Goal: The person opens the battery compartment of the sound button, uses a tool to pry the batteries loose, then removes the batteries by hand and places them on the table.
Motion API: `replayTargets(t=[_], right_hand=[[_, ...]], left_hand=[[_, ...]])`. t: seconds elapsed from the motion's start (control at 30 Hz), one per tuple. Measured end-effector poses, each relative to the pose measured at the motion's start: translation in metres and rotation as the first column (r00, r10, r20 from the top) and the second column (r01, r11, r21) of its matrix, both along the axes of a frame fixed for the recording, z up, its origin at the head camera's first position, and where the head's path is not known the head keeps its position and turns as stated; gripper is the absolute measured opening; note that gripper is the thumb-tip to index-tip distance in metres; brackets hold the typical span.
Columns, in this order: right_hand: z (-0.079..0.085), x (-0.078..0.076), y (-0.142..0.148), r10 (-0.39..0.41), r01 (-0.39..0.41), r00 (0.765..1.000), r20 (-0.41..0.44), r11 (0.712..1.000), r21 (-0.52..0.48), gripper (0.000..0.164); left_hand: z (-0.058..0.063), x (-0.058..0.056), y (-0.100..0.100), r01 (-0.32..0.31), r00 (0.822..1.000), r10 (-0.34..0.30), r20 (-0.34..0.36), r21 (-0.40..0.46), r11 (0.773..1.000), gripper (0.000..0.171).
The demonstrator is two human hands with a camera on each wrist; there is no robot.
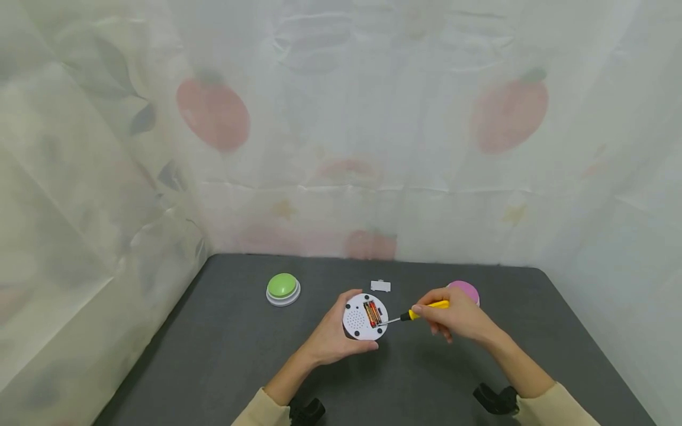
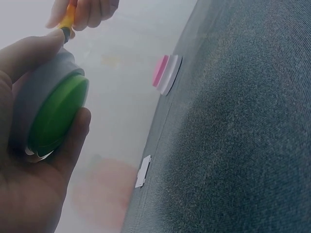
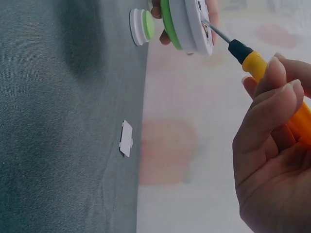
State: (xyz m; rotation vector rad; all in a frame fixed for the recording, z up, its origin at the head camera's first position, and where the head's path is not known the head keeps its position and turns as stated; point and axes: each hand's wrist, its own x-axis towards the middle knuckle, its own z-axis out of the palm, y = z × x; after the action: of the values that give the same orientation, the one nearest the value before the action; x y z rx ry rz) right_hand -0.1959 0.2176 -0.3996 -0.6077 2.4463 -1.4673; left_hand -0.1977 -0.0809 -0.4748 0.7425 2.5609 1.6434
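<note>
My left hand (image 1: 331, 336) grips a round white push button (image 1: 354, 320) by its rim, fingers and thumb on opposite sides. Its underside faces up in the head view, with speaker holes, black feet and an uncovered battery compartment. Two or more batteries (image 1: 371, 312) with red and copper wrapping lie in it. From the left wrist view, the button's green top (image 2: 58, 114) shows on the other side. Between its fingers and thumb, my right hand (image 1: 457, 315) holds a yellow and black screwdriver (image 3: 254, 64). The metal tip reaches the lower end of the battery compartment.
A small white battery cover (image 1: 380, 286) lies on the dark grey table (image 1: 234, 355) beyond the held button. Another green push button (image 1: 283, 289) stands at the left. A pink one (image 1: 466, 290) is partly hidden behind my right hand. Printed curtains (image 1: 346, 118) surround the table.
</note>
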Motion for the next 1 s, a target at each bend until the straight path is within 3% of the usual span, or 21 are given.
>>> replayTargets(t=[0.23, 0.43, 0.7, 1.0], right_hand=[[0.003, 0.0, -0.001, 0.005, -0.005, 1.0, 0.002, 1.0, 0.006, 0.022], [-0.004, 0.0, 0.001, -0.012, 0.016, 0.996, -0.088, 0.999, 0.046, 0.017], [-0.015, 0.007, 0.0, -0.103, 0.111, 0.955, -0.277, 0.994, 0.015, 0.011], [-0.031, 0.011, 0.001, -0.152, 0.136, 0.937, -0.315, 0.988, -0.071, 0.013]], left_hand=[[0.001, 0.0, 0.001, 0.006, 1.0, -0.006, -0.014, -0.003, 1.0, 0.103], [0.0, -0.002, -0.001, 0.015, 0.999, -0.015, -0.031, 0.002, 1.0, 0.101], [-0.001, -0.005, -0.003, -0.002, 1.0, 0.002, 0.008, 0.042, 0.999, 0.097], [0.002, -0.005, -0.003, -0.016, 1.0, 0.014, 0.028, 0.065, 0.998, 0.097]])
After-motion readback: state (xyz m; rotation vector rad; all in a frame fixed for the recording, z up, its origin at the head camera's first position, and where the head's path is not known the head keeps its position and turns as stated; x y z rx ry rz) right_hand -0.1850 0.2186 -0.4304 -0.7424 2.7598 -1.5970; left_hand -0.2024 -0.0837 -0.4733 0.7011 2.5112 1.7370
